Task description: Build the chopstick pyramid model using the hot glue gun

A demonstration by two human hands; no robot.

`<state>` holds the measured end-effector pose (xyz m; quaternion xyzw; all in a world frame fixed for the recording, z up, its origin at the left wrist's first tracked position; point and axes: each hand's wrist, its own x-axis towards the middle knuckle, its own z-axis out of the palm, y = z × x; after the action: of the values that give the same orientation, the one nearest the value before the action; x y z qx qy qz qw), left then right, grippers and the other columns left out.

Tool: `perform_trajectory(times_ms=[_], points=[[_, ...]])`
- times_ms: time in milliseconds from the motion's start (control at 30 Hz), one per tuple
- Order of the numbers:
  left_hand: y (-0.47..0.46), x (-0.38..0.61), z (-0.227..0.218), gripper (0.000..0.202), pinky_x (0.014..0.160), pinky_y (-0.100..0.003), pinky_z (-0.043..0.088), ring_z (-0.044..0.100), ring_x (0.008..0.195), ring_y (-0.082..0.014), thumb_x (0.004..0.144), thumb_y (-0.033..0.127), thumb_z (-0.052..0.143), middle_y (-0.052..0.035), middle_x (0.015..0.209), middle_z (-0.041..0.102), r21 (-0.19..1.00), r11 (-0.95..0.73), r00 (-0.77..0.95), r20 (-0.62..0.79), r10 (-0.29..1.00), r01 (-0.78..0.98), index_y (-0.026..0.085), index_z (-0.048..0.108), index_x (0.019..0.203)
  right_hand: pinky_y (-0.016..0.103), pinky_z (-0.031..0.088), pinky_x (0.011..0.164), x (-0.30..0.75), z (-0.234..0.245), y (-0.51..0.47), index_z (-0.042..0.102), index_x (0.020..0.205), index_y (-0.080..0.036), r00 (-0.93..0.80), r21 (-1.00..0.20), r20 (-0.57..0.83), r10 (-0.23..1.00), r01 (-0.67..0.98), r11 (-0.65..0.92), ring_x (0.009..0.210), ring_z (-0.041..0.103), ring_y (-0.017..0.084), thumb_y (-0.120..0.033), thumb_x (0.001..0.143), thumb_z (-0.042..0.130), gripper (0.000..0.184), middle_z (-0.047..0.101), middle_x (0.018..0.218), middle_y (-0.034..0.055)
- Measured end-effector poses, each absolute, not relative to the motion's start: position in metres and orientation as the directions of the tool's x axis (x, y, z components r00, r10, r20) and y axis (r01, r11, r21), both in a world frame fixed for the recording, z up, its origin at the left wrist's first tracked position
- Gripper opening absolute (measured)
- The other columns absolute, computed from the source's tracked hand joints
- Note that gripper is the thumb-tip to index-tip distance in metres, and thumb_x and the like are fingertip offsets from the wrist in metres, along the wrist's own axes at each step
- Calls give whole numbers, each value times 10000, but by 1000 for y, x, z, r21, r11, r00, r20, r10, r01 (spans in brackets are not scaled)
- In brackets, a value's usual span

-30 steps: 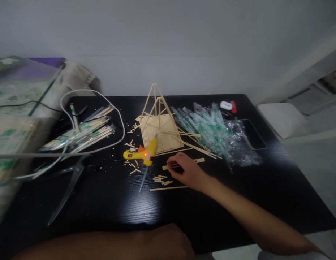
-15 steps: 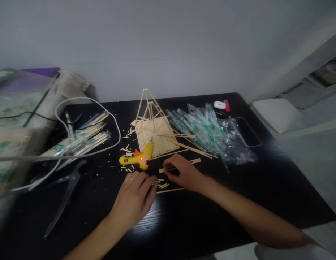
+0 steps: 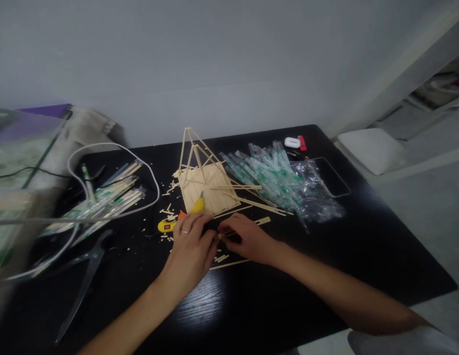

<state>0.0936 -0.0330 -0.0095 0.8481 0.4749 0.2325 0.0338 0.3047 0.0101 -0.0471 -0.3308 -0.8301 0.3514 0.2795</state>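
My left hand (image 3: pixel 192 244) is closed, its fingertips pinched at a small pale bit that looks like a short wooden stick piece (image 3: pixel 219 237). Its fingers partly cover a yellow hot glue gun (image 3: pixel 166 226) lying behind it. Against those fingertips, my right hand (image 3: pixel 248 239) is closed over the left end of a pair of thin wooden sticks (image 3: pixel 264 221), whose far end shows beyond the knuckles. Several short cut pieces (image 3: pixel 222 258) and one long stick (image 3: pixel 229 265) lie below the hands.
Behind the hands a stick frame (image 3: pixel 195 148) stands on a stick-built base (image 3: pixel 210 192). Clear plastic wrappers (image 3: pixel 274 172) lie to the right, near a white case (image 3: pixel 292 142). Pliers (image 3: pixel 91 268), wrapped stick bundles (image 3: pixel 114 197) and a white cable (image 3: pixel 155 177) are on the left.
My left hand has moved up and right from the short pieces to meet my right fingertips, now covering part of the glue gun. The view has shifted slightly.
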Motion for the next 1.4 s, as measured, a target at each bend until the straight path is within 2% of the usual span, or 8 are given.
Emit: perform_trajectory(times_ms=[167,367,667,1133,1400], points=[[-28,96,-14,106,1151,-606,388,577,1270,-337,976,158,653,-112,1269,699,288,-548,444,354,823,785,197,733,918,372,519,923,304,-48,11,647,1083,-192,-633,-773,225,741,347,531,1025,654,231,-44,895,693,243,746,1042,61],[-28,93,-15,72,1142,-616,389,574,1271,-348,963,149,668,-129,1276,693,285,-559,460,349,817,778,179,728,989,373,516,930,303,-47,9,652,1063,-193,-615,-772,224,756,361,523,1037,647,234,-52,895,710,227,740,1050,61],[-29,89,-16,101,1162,-615,379,591,1274,-333,973,168,666,-108,1273,709,316,-547,459,314,831,775,209,751,1010,363,518,921,303,-49,10,650,1064,-193,-615,-774,261,744,327,542,1005,657,223,-29,877,707,255,743,1039,55],[-25,91,-24,160,1044,-522,443,630,1126,-281,982,149,627,-62,1133,743,389,-566,423,395,815,727,234,754,935,373,526,927,302,-48,11,666,1062,-183,-627,-782,228,745,338,524,1030,638,236,-14,873,696,255,745,1036,63],[-23,90,-27,147,1061,-487,425,646,1132,-266,966,154,664,-41,1112,760,446,-563,402,407,820,696,250,763,915,364,535,903,304,-44,9,662,1070,-171,-598,-811,235,766,313,493,985,646,229,-52,879,678,225,726,1020,75]])
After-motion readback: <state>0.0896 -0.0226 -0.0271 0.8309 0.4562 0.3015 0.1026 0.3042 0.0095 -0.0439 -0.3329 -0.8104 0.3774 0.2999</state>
